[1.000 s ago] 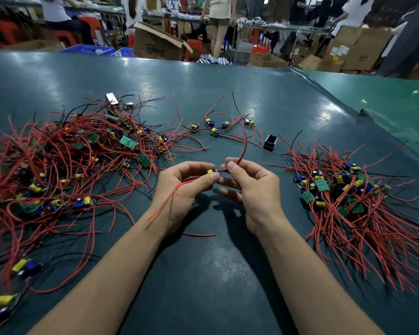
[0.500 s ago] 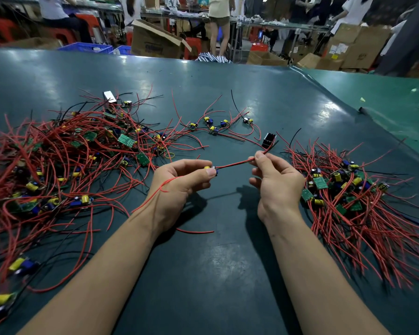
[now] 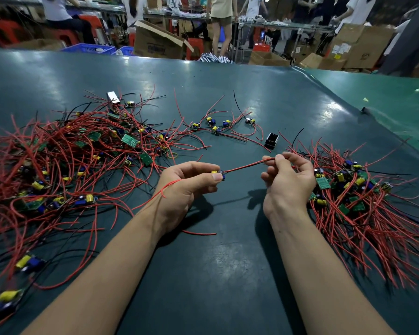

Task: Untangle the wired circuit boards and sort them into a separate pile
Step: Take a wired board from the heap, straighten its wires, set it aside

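Note:
My left hand pinches a small circuit board with a yellow capacitor between thumb and fingers. Its red wires stretch taut to the right, where my right hand pinches them near their ends. A second red lead trails back over my left wrist. A big tangled heap of wired boards covers the table's left side. The sorted pile of wired boards lies on the right, just beyond my right hand.
A few loose wired boards lie at the centre back, near a small black part. A white block sits behind the left heap. One cut red wire rests under my left wrist. People and cardboard boxes stand beyond the dark green table.
My right hand has slid rightward along the red wires, from next to the left hand out toward the right pile, pulling them straight. The left hand has kept hold of the board.

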A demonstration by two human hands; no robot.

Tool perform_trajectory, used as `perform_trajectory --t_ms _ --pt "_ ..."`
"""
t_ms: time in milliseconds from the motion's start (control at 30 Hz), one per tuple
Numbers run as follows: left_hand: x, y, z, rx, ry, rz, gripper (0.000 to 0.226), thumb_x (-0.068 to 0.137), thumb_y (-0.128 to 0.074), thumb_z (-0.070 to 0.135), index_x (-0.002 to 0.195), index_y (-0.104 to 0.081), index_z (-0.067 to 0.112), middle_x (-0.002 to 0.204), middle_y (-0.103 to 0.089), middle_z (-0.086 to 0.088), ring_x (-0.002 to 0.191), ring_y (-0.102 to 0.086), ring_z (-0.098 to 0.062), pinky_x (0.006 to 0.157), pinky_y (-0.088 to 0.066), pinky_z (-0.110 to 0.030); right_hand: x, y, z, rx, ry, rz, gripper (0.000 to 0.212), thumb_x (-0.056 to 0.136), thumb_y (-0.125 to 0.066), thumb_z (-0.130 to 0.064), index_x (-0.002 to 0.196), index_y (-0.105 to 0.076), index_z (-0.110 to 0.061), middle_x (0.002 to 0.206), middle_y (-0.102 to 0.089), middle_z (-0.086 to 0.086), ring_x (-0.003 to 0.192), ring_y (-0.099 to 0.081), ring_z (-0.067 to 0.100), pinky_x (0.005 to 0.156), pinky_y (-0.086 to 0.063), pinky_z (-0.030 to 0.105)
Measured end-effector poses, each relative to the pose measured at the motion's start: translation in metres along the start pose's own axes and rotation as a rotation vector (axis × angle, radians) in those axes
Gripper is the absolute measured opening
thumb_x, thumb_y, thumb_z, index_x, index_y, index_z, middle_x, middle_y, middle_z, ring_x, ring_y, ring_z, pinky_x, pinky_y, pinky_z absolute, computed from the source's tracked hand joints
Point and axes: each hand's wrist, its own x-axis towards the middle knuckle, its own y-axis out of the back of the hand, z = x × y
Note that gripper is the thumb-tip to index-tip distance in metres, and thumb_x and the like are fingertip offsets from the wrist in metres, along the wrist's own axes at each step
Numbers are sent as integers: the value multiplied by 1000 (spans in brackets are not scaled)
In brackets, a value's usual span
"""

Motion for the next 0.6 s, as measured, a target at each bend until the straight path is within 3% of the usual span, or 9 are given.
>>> perform_trajectory --t_ms 200,600 --pt "0 0 0 -13 7 -11 17 60 -75 7 76 -74 6 73 -72 -8 66 -67 -13 62 -54 -21 -1 -2 0 106 -174 10 13 97 -51 1 91 -51 -10 51 -64 2 37 -44 5 37 -35 16" --pt "0 1 -1 6 33 -47 17 58 -77 9 75 -77 8 73 -71 -9 60 -62 -15 62 -52 -20 -1 -3 2 125 -187 73 19 101 -50 -7 83 -51 -9 51 -64 4 37 -49 4 41 -47 18"
